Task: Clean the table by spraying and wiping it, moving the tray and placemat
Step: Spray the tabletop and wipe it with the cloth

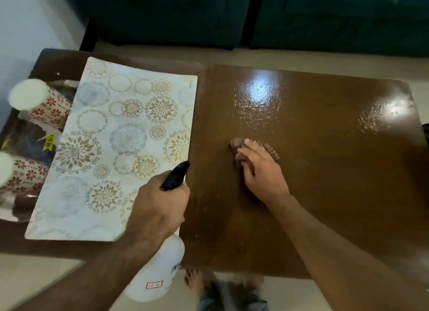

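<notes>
Tray [25,134] half-hidden (under placemat [116,148])

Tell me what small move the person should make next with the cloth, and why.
Probably sweep the cloth under the right hand up and to the right. The table there shows a beaded, wet-looking sheen that seems unwiped. The left hand holds the spray bottle off the near edge, and the placemat covers the left side, so that part likely waits.
</notes>
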